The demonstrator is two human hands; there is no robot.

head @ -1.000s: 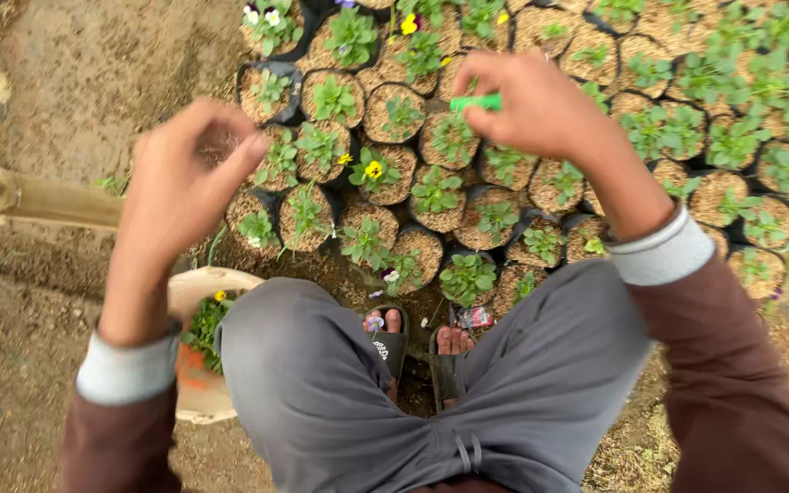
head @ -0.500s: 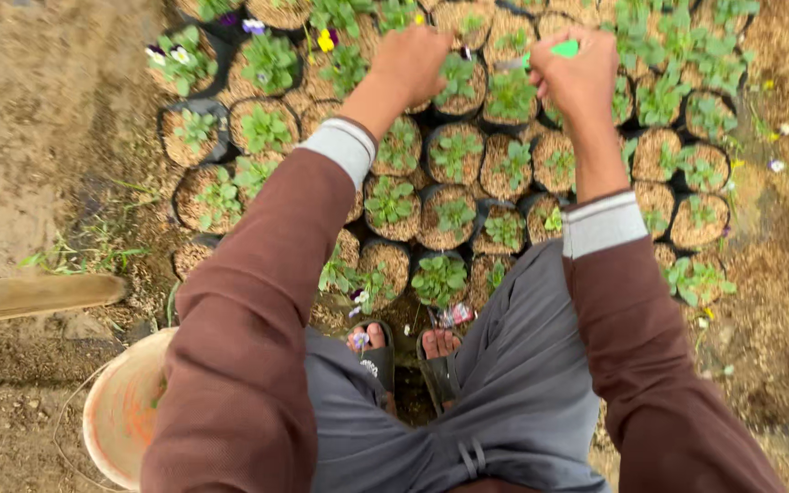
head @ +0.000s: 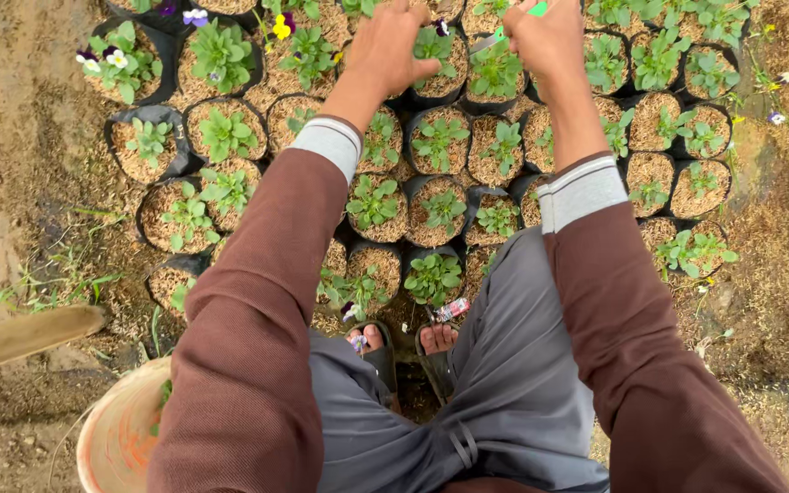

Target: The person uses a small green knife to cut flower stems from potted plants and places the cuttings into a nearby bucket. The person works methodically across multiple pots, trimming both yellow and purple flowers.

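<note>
I am squatting over rows of small seedlings in black grow bags (head: 438, 151). My left hand (head: 396, 47) reaches forward into the far row, its fingers curled down onto a seedling bag at the top of the view. My right hand (head: 550, 38) is beside it to the right, closed around a green-handled tool (head: 535, 9) whose metal end points left towards a leafy bag (head: 495, 68). What the left fingers grip is hidden by the hand itself. Both arms wear brown sleeves with grey cuffs.
An orange-white bucket (head: 120, 438) stands at my lower left, next to a wooden handle (head: 25, 336) lying across bare soil. My sandalled feet (head: 404, 347) are against the nearest bags. Flowering pansies (head: 107, 59) grow at the far left; dry straw-covered ground lies right.
Both hands have stretched forward to the far row. The left hand, raised near the bucket a second ago, has swung up beside the right. The view has shifted right.
</note>
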